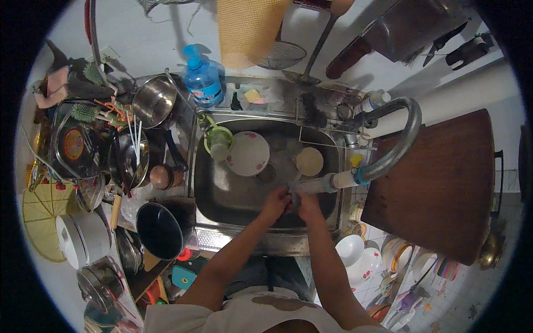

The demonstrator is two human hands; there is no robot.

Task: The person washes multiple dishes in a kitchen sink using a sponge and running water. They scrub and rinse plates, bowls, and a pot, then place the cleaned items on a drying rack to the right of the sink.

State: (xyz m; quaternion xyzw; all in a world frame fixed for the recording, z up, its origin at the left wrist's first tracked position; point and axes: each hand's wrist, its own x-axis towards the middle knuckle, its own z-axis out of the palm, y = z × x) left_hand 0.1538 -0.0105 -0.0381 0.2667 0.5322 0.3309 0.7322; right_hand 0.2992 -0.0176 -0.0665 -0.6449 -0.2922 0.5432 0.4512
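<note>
My left hand [277, 205] is over the near part of the stainless steel sink [227, 195], its fingers curled. Close beside it, my right hand [308, 205] is just below the end of the faucet's spout extension [312, 185]. Something small and greyish shows between the two hands. Fingers and blur hide what it is and which hand bears it. Farther back in the basin lies a white plate [249, 154] with pink flower prints. Right of that plate is a small pale round dish [309, 161]. A green strainer-like piece [220, 142] hangs at the basin's left rim.
A curved metal faucet [410, 133] arches in from the right, beside a brown wooden board [433, 187]. Behind the basin stand a blue pump bottle [202, 85] and a tray with sponges [252, 96]. Pots, including a dark one [160, 231], crowd the left; bowls [349, 249] stand lower right.
</note>
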